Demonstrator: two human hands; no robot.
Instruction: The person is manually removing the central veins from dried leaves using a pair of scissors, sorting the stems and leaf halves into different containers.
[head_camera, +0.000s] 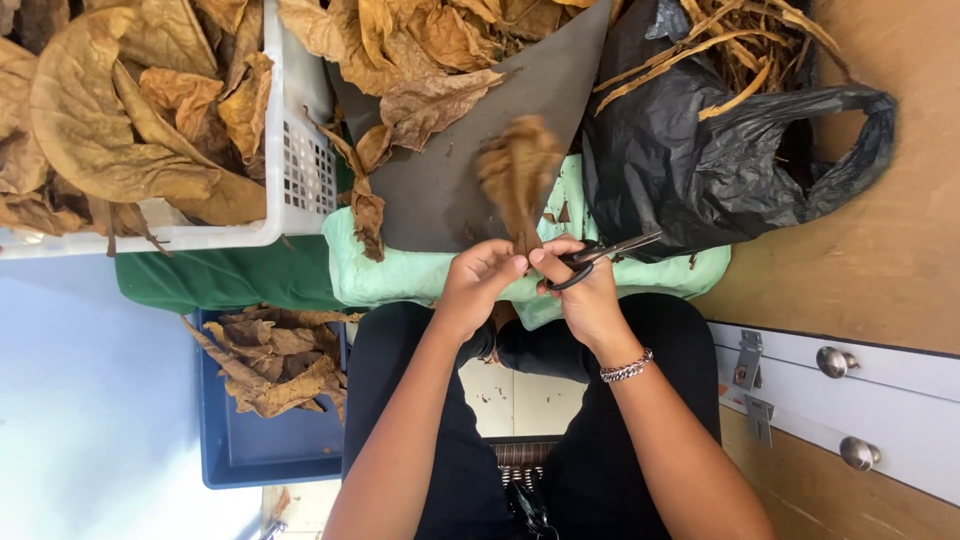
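While left hand (478, 280) fingers pinch dried leaf (518, 175) | right hand (585, 290) grips scissors (600, 255)

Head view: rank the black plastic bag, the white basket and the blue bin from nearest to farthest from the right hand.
From the right hand:
1. Black plastic bag, just above and to its right.
2. Blue bin, lower left, beyond the person's leg.
3. White basket, upper left, slightly farther than the bin.

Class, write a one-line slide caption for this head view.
Both hands hold a dried leaf; right grips scissors.
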